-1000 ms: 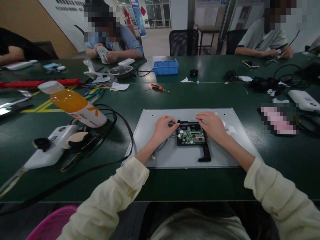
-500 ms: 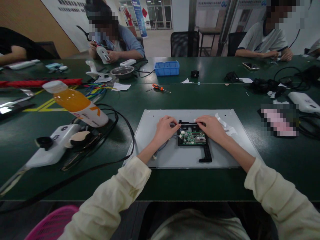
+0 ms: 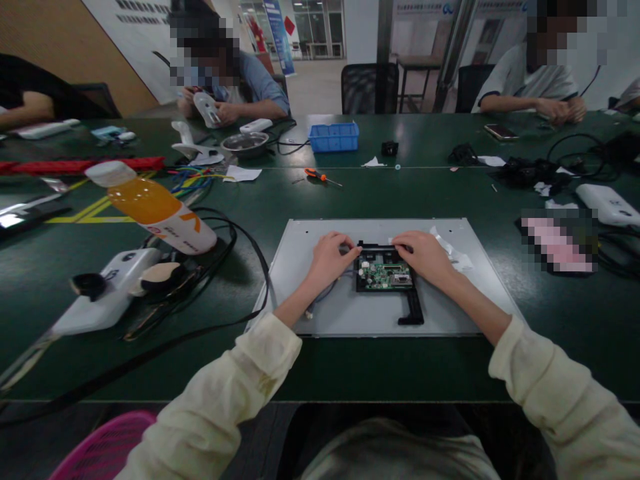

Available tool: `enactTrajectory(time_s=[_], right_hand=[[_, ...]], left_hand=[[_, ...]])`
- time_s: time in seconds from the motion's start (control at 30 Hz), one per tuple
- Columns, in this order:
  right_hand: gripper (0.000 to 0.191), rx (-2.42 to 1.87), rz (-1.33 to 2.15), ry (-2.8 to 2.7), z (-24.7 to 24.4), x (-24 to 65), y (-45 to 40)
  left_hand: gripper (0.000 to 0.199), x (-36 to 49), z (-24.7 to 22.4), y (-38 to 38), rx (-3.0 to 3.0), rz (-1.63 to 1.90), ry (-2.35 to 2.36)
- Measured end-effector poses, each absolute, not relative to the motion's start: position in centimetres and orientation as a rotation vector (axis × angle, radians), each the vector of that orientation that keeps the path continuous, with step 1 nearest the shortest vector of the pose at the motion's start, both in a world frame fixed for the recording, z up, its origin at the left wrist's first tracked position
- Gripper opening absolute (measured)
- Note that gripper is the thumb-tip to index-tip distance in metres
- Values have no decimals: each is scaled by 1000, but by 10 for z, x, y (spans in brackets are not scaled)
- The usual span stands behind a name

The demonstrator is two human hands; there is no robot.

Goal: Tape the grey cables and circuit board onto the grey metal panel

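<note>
A black plastic frame with a green circuit board in it lies on a light grey panel. My left hand is closed at the frame's far left corner, thumb and fingertips pinched on its edge. At the far right corner my right hand grips the same edge with bent fingers. A thin grey cable runs from the board's left side under my left wrist. Scraps of white film lie on the panel beyond my right hand.
An orange screwdriver and a blue basket are beyond the panel. To the left stand a juice bottle and a white device with a black strap. A pink-backed phone lies right. Other people sit across the table.
My hands and the frame stay in place. Across the table at right, a person's hands have shifted slightly.
</note>
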State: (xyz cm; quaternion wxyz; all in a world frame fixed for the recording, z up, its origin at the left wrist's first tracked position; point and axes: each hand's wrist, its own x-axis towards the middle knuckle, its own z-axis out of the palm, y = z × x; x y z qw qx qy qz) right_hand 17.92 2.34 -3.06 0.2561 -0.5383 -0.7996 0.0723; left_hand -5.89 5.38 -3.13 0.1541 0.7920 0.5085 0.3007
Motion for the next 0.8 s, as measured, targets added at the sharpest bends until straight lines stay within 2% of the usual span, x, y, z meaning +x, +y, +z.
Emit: enactTrajectory(time_s=[0.53,0.8], right_hand=[[24,-1413,158,-2142,-29,180,22],[25,-1446,186,-2169,-31,180,24]], left_hand=[[15,-61,-25,52,2208,947,1390],[52,-56,-11,35,2344,760,1065]])
